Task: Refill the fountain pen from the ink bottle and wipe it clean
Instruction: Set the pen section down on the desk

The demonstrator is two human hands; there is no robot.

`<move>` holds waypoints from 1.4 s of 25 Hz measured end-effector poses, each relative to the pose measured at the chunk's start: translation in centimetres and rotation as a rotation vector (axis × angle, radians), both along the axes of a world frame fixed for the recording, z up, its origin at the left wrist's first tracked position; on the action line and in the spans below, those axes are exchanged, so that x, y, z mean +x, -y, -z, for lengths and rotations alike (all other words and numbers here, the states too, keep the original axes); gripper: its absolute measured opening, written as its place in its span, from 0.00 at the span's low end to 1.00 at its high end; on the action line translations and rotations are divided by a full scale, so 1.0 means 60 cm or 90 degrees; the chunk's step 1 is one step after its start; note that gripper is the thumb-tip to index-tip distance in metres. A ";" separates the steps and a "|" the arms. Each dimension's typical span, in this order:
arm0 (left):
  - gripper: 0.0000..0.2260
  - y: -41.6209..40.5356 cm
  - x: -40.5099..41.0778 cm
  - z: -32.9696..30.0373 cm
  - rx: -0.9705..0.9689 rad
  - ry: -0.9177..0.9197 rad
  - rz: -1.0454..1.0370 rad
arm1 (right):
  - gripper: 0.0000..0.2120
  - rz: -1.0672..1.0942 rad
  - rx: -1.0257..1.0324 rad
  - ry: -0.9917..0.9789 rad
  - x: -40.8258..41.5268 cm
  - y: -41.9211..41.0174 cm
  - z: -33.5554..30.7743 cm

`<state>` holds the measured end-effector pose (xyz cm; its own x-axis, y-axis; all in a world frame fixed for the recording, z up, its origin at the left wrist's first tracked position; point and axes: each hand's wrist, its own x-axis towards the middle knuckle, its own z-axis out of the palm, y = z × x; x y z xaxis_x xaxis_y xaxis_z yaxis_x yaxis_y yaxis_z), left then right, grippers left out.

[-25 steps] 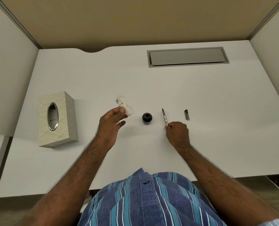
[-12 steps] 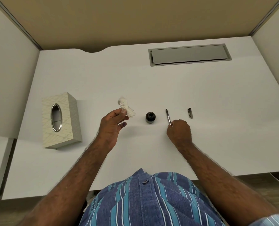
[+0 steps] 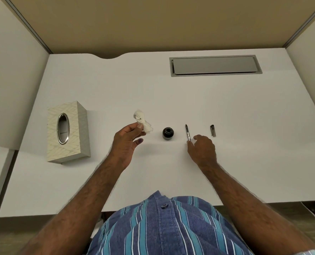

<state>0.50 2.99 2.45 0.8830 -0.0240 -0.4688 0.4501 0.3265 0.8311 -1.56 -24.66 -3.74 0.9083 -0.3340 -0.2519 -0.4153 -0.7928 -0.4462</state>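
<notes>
The fountain pen [image 3: 187, 133] lies flat on the white worktop [image 3: 171, 96], nib end pointing away from the person, just right of the ink bottle [image 3: 168, 133]. A second ago the right hand [image 3: 202, 149] had its fingertips on the near end of the pen; now its fingers are relaxed and spread, with one fingertip at or just beside the barrel's near end and gripping nothing. The pen has been set down and let go.

The bottle stands upright with its mouth apparently uncovered, between the pen and the left hand [image 3: 127, 142]. That hand keeps a crumpled tissue [image 3: 142, 122] pinched between thumb and fingers, raised above the worktop as it was before; the tissue carries a small dark spot, and one fingertip shows a purple stain. The pen cap [image 3: 213, 130] lies apart, to the right of the pen.

Judging from the marked tissue and the released pen, the filling and wiping look finished or close to it. What seems to remain is capping the pen, closing the bottle and getting rid of the tissue.

Further out, a patterned tissue box [image 3: 67, 131] sits at the left of the worktop and a grey cable hatch [image 3: 215, 65] is set into its far side.
</notes>
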 end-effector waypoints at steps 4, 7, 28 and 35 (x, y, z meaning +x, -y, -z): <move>0.11 0.010 -0.019 -0.002 0.007 0.005 -0.004 | 0.11 0.007 0.041 0.127 -0.013 0.005 -0.022; 0.09 0.018 -0.043 -0.004 0.023 0.016 -0.013 | 0.09 -0.002 0.073 0.162 -0.018 -0.002 -0.052; 0.05 -0.060 -0.314 0.003 0.449 0.046 -0.148 | 0.15 -0.764 0.304 0.059 -0.044 -0.238 -0.159; 0.11 -0.206 -0.432 0.032 0.403 -0.021 -0.253 | 0.06 -0.845 0.271 -0.078 -0.100 -0.427 -0.137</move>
<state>-25.45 15.37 0.54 0.7543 0.5769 -0.3133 0.4261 -0.0672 0.9022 -7.55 0.95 4.48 0.4471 0.8684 -0.2145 0.4759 -0.4340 -0.7650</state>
